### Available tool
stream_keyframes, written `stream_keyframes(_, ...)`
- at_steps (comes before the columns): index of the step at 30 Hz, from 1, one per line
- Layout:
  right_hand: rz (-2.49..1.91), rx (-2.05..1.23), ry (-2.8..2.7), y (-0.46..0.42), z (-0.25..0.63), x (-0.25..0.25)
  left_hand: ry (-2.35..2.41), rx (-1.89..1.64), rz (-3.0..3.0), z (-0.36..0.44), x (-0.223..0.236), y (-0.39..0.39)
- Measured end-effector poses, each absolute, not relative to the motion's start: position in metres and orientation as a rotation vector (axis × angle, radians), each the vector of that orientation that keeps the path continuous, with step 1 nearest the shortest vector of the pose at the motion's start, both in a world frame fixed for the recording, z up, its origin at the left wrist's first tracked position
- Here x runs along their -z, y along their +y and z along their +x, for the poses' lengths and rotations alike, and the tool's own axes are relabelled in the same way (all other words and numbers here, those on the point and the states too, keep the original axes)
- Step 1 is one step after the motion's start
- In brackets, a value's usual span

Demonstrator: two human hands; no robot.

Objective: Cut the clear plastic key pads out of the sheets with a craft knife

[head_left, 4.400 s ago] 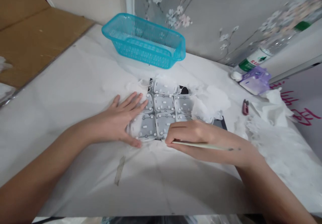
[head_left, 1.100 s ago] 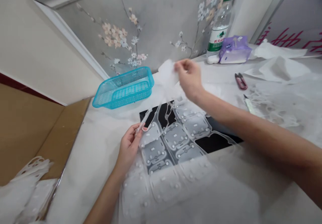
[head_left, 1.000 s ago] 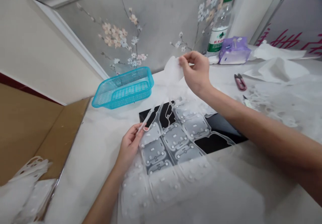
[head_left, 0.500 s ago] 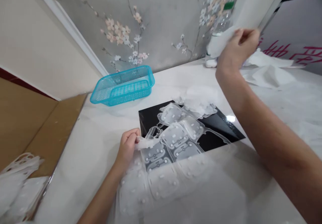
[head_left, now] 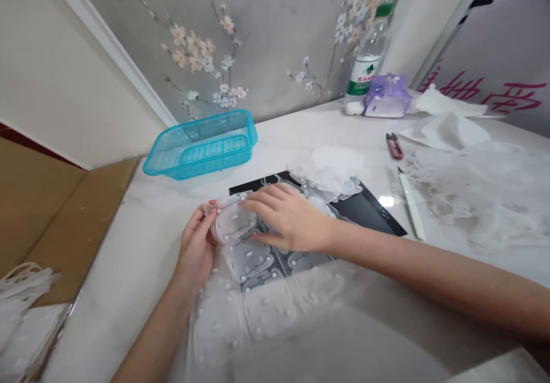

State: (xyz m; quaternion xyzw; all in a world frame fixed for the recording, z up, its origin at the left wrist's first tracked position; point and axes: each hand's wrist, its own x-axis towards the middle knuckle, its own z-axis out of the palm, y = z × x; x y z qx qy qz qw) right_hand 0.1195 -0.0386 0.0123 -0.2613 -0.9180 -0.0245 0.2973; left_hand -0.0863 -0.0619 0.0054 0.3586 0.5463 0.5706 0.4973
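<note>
Blue basket [head_left: 200, 145] sat back on the counter [head_left: 129, 268]. L grip [head_left: 193, 239] pinched the raised edge of the clear dotted sheet [head_left: 247, 260]; R grip [head_left: 287, 219] lay spread flat on it, sheet partly over black board [head_left: 365, 214], snips [head_left: 394, 145] further right.

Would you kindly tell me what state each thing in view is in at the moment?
left hand: pinching the sheet's raised edge
right hand: lying flat on the sheet
translucent studded sheet: partly folded over itself
black glossy board: flat, partly covered by the sheet
blue plastic basket: upright
thread snips: closed, lying down
water bottle: upright, capped
</note>
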Motion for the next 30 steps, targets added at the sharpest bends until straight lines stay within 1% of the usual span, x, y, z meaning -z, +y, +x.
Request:
stream_keyframes(3, -0.603, 0.244, -2.518, -0.035, 0.093, -0.005, 1.275, -1.287, 0.886, -0.088, -0.008, -0.061)
stream_keyframes(6, -0.52, 0.407, -2.515, -0.028, 0.085, 0.008, 1.219, -1.11, 0.939, -0.089, -0.012, -0.064)
stream_keyframes(9, -0.503, 0.482, -2.412, -0.027, 0.088, 0.013, 1.221, -0.992, 0.995, -0.089, -0.012, -0.069)
stream_keyframes(12, -0.374, 0.501, -2.409, -0.032, 0.09, 0.01, 1.237, -0.967, 1.062, -0.089, -0.008, -0.071)
stream_keyframes(15, -0.29, 0.384, -2.484, -0.035, 0.09, 0.007, 1.216, -0.958, 1.074, -0.09, -0.005, -0.07)
stream_keyframes(20, -0.459, 0.022, -2.403, -0.033, 0.089, 0.01, 1.128, -0.941, 1.02, -0.095, -0.01, -0.071)
stream_keyframes(22, -0.51, -0.005, -2.426, -0.031, 0.089, 0.009, 1.1, -0.901, 1.033, -0.095, -0.012, -0.072)
stream_keyframes(26, -0.565, 0.049, -2.646, -0.028, 0.093, 0.0, 1.146, -0.803, 1.133, -0.094, -0.012, -0.073)
stream_keyframes(28, -0.581, -0.009, -2.747, -0.031, 0.094, -0.006, 1.208, -0.766, 1.203, -0.093, -0.01, -0.073)
stream_keyframes(30, -0.66, -0.156, -2.728, -0.035, 0.093, -0.011, 1.27, -0.745, 1.269, -0.092, -0.008, -0.073)
